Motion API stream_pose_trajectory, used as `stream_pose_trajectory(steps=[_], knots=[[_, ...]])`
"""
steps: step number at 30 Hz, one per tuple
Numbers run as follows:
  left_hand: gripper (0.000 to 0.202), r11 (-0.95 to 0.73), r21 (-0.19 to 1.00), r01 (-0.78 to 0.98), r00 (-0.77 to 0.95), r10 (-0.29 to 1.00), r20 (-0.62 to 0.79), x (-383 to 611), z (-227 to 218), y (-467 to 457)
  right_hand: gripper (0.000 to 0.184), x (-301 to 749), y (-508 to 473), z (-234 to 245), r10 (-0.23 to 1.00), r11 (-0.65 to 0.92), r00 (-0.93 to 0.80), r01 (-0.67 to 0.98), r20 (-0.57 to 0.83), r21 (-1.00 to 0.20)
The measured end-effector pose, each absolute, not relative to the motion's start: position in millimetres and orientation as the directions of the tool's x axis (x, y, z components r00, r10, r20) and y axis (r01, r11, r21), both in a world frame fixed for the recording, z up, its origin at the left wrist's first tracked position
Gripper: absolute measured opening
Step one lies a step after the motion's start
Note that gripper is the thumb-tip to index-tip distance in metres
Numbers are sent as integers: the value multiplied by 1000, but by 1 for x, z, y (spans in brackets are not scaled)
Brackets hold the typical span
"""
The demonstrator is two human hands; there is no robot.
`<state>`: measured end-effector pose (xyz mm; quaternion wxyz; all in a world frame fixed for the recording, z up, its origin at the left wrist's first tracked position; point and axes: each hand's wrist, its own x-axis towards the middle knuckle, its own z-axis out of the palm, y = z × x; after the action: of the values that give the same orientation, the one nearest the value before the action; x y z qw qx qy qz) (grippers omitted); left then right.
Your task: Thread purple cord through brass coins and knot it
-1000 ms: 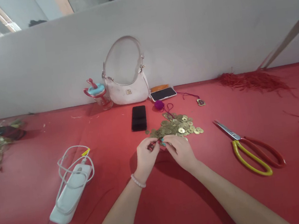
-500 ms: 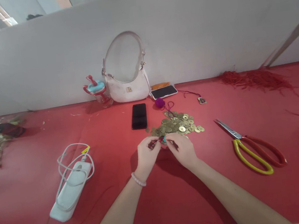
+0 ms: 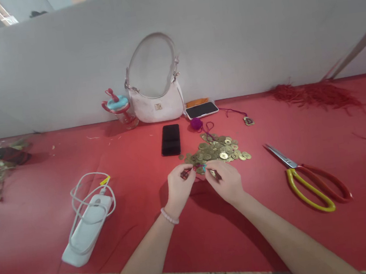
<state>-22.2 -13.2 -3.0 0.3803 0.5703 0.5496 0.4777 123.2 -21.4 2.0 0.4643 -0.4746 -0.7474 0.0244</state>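
My left hand (image 3: 179, 185) is closed in a pinch on a thin dark red or purple cord (image 3: 199, 166). The cord runs across a short gap to my right hand (image 3: 225, 180), whose fingertips are also pinched on it. A small turquoise bit (image 3: 204, 168) shows at the right fingertips; what it is, I cannot make out. Something small and dark, perhaps a coin, is partly hidden under the left fingers. Just beyond both hands lies a spread pile of brass coins (image 3: 224, 147), some with holes. A ball of purple yarn (image 3: 196, 123) rests behind the pile, its loose strand reaching the coins.
Scissors (image 3: 293, 168) with yellow and red handles lie to the right. A black phone (image 3: 170, 140), white handbag (image 3: 157, 106), lidded cup (image 3: 123, 113) and white phone (image 3: 202, 109) stand or lie behind. At left is a white power bank (image 3: 88, 231) with its cable.
My hands have drawn slightly apart, and the cord now shows stretched between the fingertips. The whole view has shifted a little; the other things lie as before.
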Motion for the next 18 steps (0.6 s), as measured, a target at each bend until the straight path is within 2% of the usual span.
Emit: stream_pose_trajectory(steps=[8,13,18], knots=[[14,-64,977,204,-44,996,75,-22,-2,-13,20,118,-29,4,769,591,-257,634,585,-499],[13,-96,959,266,-40,993,111,-21,2,-16,17,115,-27,2,772,524,-139,690,620,-499],[13,-75,973,220,-16,997,80,-19,1,-17,15,116,-23,0,780,466,-67,727,623,-504]])
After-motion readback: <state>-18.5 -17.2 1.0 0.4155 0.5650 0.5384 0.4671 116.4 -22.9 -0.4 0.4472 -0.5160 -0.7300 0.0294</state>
